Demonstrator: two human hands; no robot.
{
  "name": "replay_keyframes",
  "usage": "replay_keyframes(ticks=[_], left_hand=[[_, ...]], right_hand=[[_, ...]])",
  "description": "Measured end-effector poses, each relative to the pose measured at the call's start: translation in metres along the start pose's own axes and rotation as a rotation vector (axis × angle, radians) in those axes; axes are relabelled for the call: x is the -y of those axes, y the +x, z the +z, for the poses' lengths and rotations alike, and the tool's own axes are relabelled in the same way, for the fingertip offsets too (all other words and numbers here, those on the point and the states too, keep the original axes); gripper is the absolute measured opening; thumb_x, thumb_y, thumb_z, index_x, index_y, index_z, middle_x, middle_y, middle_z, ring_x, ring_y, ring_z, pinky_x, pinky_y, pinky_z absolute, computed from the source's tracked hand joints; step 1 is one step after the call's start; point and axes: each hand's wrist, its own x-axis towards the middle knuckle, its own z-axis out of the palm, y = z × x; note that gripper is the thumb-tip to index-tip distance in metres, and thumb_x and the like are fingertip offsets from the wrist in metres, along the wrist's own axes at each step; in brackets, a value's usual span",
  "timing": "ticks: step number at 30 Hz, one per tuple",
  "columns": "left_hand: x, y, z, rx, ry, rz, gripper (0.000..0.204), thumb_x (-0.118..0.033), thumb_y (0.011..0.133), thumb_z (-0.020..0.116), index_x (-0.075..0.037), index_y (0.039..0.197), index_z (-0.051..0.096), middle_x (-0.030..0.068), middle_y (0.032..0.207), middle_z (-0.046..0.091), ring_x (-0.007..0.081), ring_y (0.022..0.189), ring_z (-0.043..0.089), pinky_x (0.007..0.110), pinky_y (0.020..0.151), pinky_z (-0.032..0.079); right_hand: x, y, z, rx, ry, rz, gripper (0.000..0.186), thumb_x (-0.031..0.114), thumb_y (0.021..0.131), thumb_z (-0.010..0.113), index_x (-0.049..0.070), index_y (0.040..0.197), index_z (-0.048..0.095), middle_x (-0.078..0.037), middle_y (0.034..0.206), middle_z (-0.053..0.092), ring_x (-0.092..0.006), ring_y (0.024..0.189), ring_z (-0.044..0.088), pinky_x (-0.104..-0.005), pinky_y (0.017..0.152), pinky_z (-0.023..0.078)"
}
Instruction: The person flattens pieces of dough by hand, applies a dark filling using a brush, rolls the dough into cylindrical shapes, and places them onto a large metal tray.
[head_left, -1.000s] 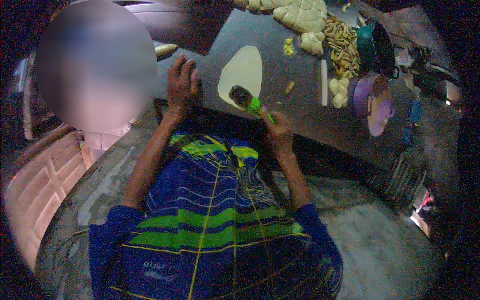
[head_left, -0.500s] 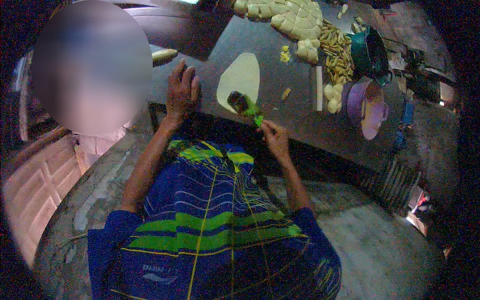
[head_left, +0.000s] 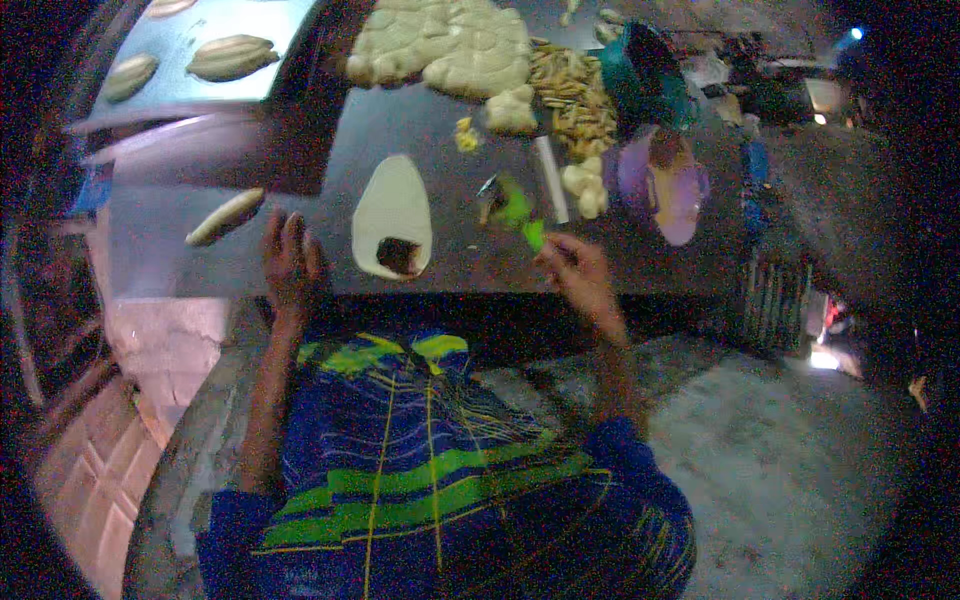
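An oval sheet of flattened dough (head_left: 390, 205) lies on the dark table, with a dark dollop of filling (head_left: 398, 256) on its near end. My right hand (head_left: 580, 275) grips the handle of a green spatula (head_left: 513, 207), held to the right of the sheet; motion blurs its head. My left hand (head_left: 291, 262) rests at the table's near edge, fingers stretched and holding nothing. Just left of its fingertips lies a long roll of dough (head_left: 226, 217). A pale rolling stick (head_left: 551, 180) is beyond the spatula.
Several cut dough pieces (head_left: 450, 50) sit at the back, beside a heap of finger-shaped yellowish strips (head_left: 572, 95). Small dough lumps (head_left: 585, 187), a purple pot (head_left: 640, 180) and a teal container (head_left: 645, 80) stand right. Shaped dough lies on a tray (head_left: 175, 75) at far left.
The dark filling has come off the spatula onto the dough sheet. My right hand has drawn the spatula away to the right. The view has swung left, and the other person is out of sight.
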Motion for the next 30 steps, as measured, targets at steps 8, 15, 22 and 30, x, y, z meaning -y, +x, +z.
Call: replay_keyframes(ticks=[8,15,22,30], left_hand=[[0.053,-0.008,0.019,-0.043,0.167,0.239,0.035,-0.015,0.098,0.057,0.005,0.127,0.058,0.0295,0.144,0.047,0.0437,0.133,0.045,0.050,0.112,0.038],[0.007,0.003,-0.017,-0.032,0.070,0.034,0.034,-0.012,0.098,0.055,0.006,0.127,0.057,0.0296,0.142,0.048,0.0436,0.133,0.046,0.050,0.110,0.040],[0.039,-0.006,-0.006,-0.044,-0.110,-0.016,0.032,-0.013,0.100,0.051,0.006,0.125,0.057,0.0281,0.142,0.049,0.0424,0.132,0.048,0.050,0.110,0.040],[-0.010,0.016,-0.038,-0.034,0.280,0.076,0.033,-0.016,0.102,0.051,0.005,0.127,0.057,0.0273,0.143,0.049,0.0418,0.132,0.048,0.050,0.111,0.039]], right_hand=[[0.031,0.115,-0.236,-0.817,-0.439,-0.473,0.027,0.012,0.089,0.072,0.004,0.115,0.072,-0.009,0.101,0.074,-0.0165,0.080,0.068,-0.0317,0.069,0.054],[0.016,0.296,-0.384,-0.849,-0.817,-0.723,0.022,0.025,0.086,0.075,0.005,0.093,0.073,-0.016,0.087,0.073,-0.0322,0.079,0.069,-0.0421,0.071,0.053],[-0.040,0.421,-0.350,-0.517,-0.877,-0.461,0.036,0.039,0.093,0.067,0.004,0.091,0.071,-0.020,0.086,0.069,-0.0388,0.084,0.067,-0.0499,0.076,0.053],[0.015,0.301,-0.186,-0.833,-0.642,-0.591,0.020,0.021,0.092,0.066,0.003,0.099,0.068,-0.021,0.104,0.068,-0.0407,0.099,0.064,-0.0487,0.084,0.052]])
